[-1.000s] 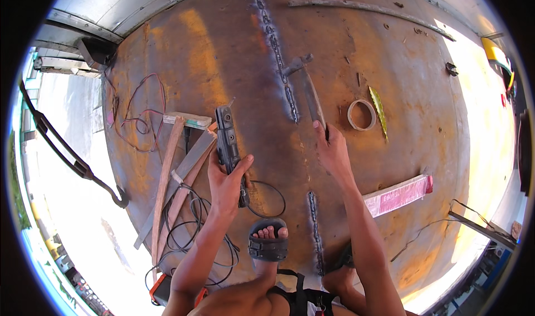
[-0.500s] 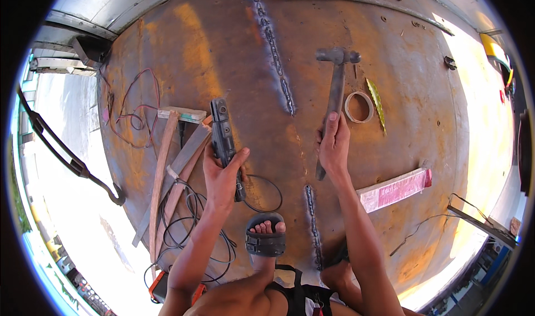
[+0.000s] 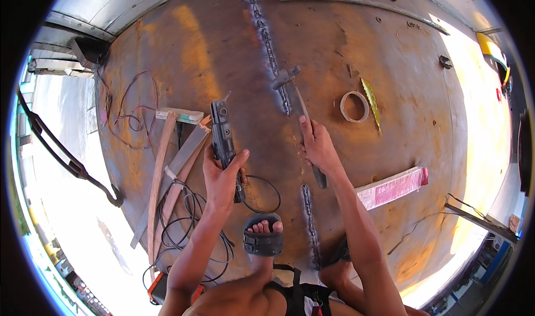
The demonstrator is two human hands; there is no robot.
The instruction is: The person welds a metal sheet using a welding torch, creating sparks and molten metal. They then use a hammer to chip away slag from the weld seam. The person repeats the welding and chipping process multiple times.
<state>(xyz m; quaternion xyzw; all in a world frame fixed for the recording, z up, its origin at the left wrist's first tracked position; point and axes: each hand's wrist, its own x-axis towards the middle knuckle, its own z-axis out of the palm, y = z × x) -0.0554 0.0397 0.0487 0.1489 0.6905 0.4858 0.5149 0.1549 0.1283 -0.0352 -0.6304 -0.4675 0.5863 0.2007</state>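
My left hand (image 3: pixel 222 176) is closed around a black welding electrode holder (image 3: pixel 222 133), pointing away from me; a short thin stub sticks out of its far end. A cable runs from its near end. My right hand (image 3: pixel 321 148) grips the handle of a hammer (image 3: pixel 286 78), whose dark metal head lies over the lower part of the far weld bead (image 3: pixel 262 31). Whether the head touches the bead, I cannot tell. A nearer weld bead (image 3: pixel 310 221) continues the line between my feet. Both beads run along a rusty steel plate (image 3: pixel 195 81).
On the left are wooden strips (image 3: pixel 163 176), coiled black cable (image 3: pixel 195 204) and a thin red wire (image 3: pixel 134 121). To the right lie a ring (image 3: pixel 354 107), a green leaf (image 3: pixel 372 105) and a pink-and-white electrode box (image 3: pixel 393 189). A long bar (image 3: pixel 356 1) crosses the far side.
My right hand has swung the hammer left, bringing its head from the right of the weld line onto the far bead. My left hand stays nearly still with the electrode holder.
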